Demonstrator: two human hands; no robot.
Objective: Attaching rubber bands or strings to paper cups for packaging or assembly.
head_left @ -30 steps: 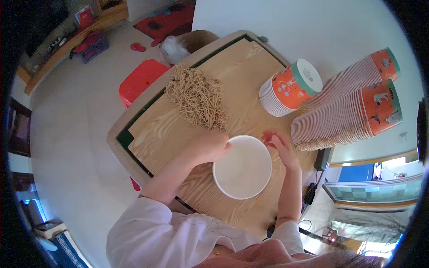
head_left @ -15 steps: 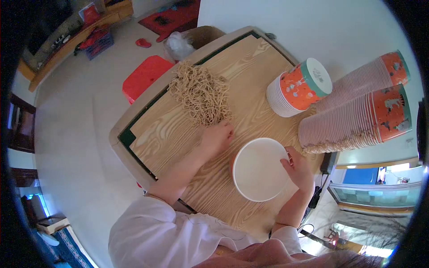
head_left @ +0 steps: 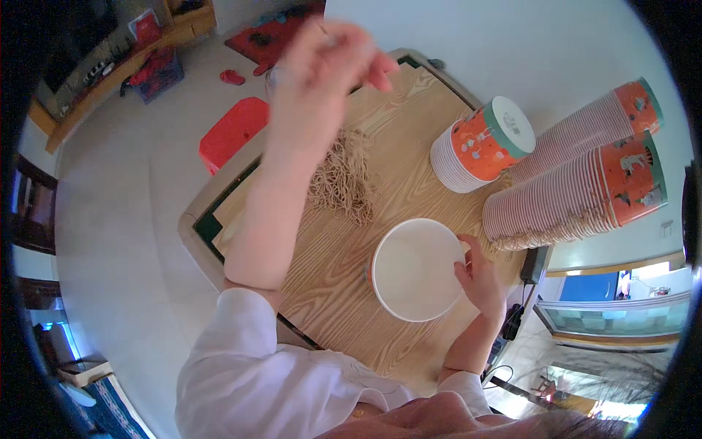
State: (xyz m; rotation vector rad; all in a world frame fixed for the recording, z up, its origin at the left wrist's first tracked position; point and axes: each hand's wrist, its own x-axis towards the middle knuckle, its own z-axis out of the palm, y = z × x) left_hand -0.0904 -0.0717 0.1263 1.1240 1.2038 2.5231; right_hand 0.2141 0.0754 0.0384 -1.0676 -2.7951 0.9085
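Note:
My right hand grips the rim of a white-lined paper bucket on its right side. The bucket stands on the wooden table with its mouth facing up, and no contents show inside. My left hand is raised high over the far left table edge. Motion smears its fingers, so I cannot see whether anything is in them. Beneath that arm lies a pile of tangled tan strands, noodle-like in look, partly hidden by the forearm.
At the right are a short upturned stack of orange-and-green paper buckets and two long stacks, the nearer one with tan strands along it. A black power strip sits at the right edge. Beyond the left edge stands a red stool.
My left hand has risen from beside the strands up and away over the table's far edge. The pile's near end now reaches closer to me. The right hand still holds the bucket, shifted slightly left.

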